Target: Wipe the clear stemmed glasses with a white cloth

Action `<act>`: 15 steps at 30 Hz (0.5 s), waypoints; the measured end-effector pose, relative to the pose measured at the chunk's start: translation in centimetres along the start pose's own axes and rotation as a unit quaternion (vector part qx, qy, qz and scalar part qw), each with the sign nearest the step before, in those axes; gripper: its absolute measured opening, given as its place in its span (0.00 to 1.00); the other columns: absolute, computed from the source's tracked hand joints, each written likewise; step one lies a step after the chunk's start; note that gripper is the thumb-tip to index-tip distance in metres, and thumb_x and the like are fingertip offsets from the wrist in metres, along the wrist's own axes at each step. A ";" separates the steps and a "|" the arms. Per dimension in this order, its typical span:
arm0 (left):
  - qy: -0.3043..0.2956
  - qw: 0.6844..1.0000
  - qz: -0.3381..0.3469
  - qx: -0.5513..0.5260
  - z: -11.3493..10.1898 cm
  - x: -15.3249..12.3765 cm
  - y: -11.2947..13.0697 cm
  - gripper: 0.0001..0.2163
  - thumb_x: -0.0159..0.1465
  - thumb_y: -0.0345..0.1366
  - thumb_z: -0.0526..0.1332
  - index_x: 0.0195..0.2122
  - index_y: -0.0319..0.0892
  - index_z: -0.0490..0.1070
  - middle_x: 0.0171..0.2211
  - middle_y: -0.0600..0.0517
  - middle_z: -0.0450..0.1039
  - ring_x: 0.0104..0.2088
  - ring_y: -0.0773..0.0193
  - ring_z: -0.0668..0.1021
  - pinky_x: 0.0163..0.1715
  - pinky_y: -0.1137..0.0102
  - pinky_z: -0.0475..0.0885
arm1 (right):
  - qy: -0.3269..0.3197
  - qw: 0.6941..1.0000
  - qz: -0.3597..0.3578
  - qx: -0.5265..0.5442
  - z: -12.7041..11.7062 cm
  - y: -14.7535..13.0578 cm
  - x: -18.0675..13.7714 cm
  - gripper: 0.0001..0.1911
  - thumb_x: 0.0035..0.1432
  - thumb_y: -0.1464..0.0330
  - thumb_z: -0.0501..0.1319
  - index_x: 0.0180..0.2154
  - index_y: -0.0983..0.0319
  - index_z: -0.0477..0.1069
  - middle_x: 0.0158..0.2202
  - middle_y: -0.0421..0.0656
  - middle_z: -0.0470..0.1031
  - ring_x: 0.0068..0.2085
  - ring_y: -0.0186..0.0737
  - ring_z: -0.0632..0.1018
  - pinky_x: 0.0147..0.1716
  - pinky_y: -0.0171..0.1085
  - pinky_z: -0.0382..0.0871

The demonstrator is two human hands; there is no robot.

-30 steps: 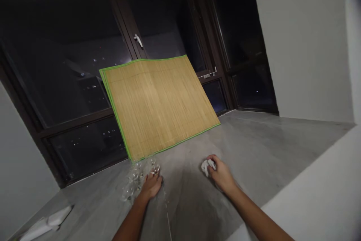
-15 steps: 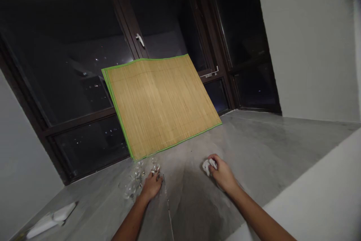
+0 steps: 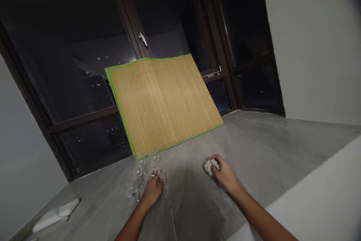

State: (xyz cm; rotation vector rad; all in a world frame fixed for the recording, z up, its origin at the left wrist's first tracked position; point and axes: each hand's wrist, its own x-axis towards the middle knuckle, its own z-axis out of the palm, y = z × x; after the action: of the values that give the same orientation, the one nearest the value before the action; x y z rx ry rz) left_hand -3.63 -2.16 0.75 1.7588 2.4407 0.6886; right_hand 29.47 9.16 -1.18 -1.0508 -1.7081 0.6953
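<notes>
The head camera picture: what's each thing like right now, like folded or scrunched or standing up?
Right hand: closed around a white wad
White wad: scrunched up
Left hand: fingers bent at a glass; grip hard to tell
Glasses: see-through, bunched together
Mat: propped up, looks folded
Window handle: pointing down
White bundle: lying down

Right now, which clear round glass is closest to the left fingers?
The clear round glass at the fingertips of the left hand; the other clear glasses are farther left or behind it.
</notes>
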 end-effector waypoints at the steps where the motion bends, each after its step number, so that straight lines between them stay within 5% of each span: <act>1: 0.005 1.000 -0.003 -0.008 -0.1 -0.2 0.2 0.26 0.61 0.42 0.52 0.57 0.31 0.66 0.66 0.39 0.59 0.67 0.55 0.59 0.66 0.66 0.51 | -0.002 1.000 -0.001 0.000 0.0 0.1 0.0 0.17 0.52 0.69 0.52 0.45 0.61 0.67 0.34 0.42 0.76 0.36 0.42 0.76 0.37 0.36 0.65; 10: 0.108 0.989 -0.011 -0.097 -1.4 -7.3 0.7 0.24 0.56 0.46 0.56 0.51 0.41 0.72 0.57 0.44 0.71 0.60 0.50 0.70 0.62 0.60 0.61 | -0.063 0.982 -0.015 -0.180 -0.7 -1.8 -1.0 0.19 0.58 0.73 0.51 0.50 0.62 0.68 0.40 0.47 0.78 0.42 0.44 0.77 0.39 0.37 0.64; 15: 0.117 0.978 0.012 -0.175 -4.4 -11.3 -0.2 0.14 0.55 0.50 0.59 0.34 0.47 0.77 0.36 0.49 0.78 0.40 0.53 0.78 0.39 0.65 0.73 | 0.006 0.926 -0.068 -0.371 -0.3 -4.6 -2.4 0.26 0.59 0.74 0.53 0.60 0.65 0.63 0.57 0.59 0.69 0.57 0.58 0.68 0.52 0.51 0.58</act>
State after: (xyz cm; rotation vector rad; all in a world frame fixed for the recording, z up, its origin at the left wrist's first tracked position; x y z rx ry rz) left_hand -1.14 -13.93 2.27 1.6508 2.2486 1.3026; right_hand 28.61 4.90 1.67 -1.4101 -2.0639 -0.0833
